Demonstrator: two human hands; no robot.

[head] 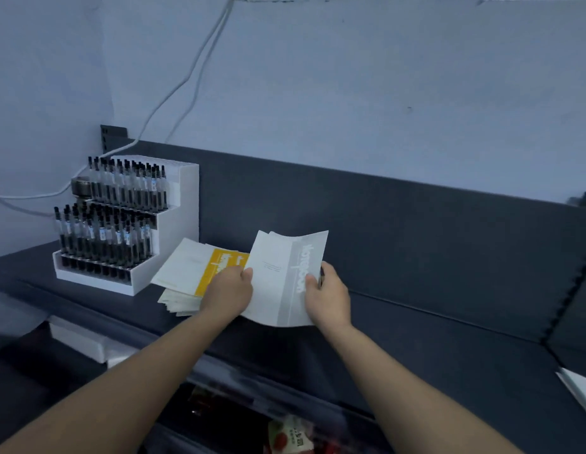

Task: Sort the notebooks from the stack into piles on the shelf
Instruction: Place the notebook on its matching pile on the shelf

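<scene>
A thin white notebook with a grey stripe is lifted above the dark shelf, bending slightly. My left hand grips its left edge with the thumb on top. Along its right edge my right hand pinches the grey stripe. To the left lies the stack of notebooks, the top one white with a yellow stripe, fanned untidily on the shelf. My left hand partly covers the stack's right side.
A white tiered pen display full of black pens stands at the shelf's left end, close to the stack. White cables hang down the wall. A white object lies at the far right. Lower shelves with goods sit below.
</scene>
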